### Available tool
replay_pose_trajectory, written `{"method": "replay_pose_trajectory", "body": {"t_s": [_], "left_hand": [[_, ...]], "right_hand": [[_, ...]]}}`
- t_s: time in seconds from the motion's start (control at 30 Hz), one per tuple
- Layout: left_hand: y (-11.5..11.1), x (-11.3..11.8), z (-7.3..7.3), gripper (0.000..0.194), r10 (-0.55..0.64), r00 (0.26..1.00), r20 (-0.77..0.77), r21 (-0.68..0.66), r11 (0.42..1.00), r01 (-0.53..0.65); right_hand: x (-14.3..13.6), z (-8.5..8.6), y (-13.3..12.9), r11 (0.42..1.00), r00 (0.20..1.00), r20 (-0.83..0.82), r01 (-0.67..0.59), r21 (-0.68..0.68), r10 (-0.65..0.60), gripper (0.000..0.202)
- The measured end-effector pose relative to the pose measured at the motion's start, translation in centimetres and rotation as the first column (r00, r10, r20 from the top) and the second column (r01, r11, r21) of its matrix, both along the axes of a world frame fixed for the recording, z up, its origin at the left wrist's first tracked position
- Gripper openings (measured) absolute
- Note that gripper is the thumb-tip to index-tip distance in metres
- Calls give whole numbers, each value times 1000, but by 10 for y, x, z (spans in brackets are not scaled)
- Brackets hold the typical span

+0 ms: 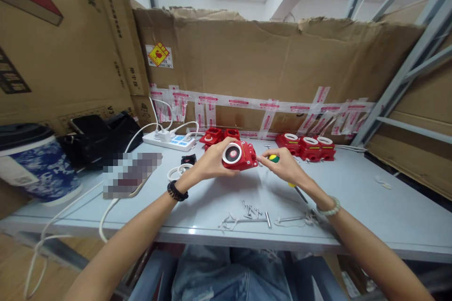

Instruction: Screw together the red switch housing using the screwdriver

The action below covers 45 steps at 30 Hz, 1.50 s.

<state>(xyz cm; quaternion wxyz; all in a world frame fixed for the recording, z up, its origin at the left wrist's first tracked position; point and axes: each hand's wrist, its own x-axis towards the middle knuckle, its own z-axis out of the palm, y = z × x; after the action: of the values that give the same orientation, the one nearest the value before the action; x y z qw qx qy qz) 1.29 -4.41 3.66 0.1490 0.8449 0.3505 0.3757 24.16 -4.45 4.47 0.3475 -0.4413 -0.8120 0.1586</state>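
Observation:
My left hand (213, 162) is wrapped round a red housing (249, 155) with a white ring and a dark round centre, held above the table. At the housing's right end are the fingertips of my right hand (282, 164), closed round a green and yellow screwdriver handle (273, 158). Whether those fingertips also pinch a small part is too small to tell. Below the hands lie several silver screws (249, 209) and a metal T-shaped tool (268, 219). A dark shaft (301, 194) with a yellow end rests under my right hand.
Red housings with white rings (311, 147) stand at the back right, more red parts (212, 136) behind my left hand. Leftward are white rings (173, 174), a power strip (169, 140), a phone (132, 176), white cables and a blue-white cup (42, 164). Cardboard (247, 61) borders the back.

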Motion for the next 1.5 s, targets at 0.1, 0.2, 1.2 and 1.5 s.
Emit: {"method": "replay_pose_trajectory", "body": {"t_s": [0.1, 0.2, 1.2, 1.5], "left_hand": [[1, 0, -2, 64, -21, 1000, -3, 41, 999, 21], [3, 0, -3, 64, -22, 1000, -11, 61, 998, 22], [1, 0, -3, 65, -18, 1000, 24, 4, 1000, 18], [2, 0, -3, 65, 27, 999, -18, 33, 999, -27]], "right_hand": [[0, -1, 1, 1000, 1000, -18, 10, -5, -10, 23], [-1, -2, 0, 1000, 1000, -11, 23, -7, -23, 22], [-4, 2, -1, 941, 951, -258, 83, -328, -174, 25], [-2, 3, -7, 971, 998, -64, -8, -238, -8, 23]]}}
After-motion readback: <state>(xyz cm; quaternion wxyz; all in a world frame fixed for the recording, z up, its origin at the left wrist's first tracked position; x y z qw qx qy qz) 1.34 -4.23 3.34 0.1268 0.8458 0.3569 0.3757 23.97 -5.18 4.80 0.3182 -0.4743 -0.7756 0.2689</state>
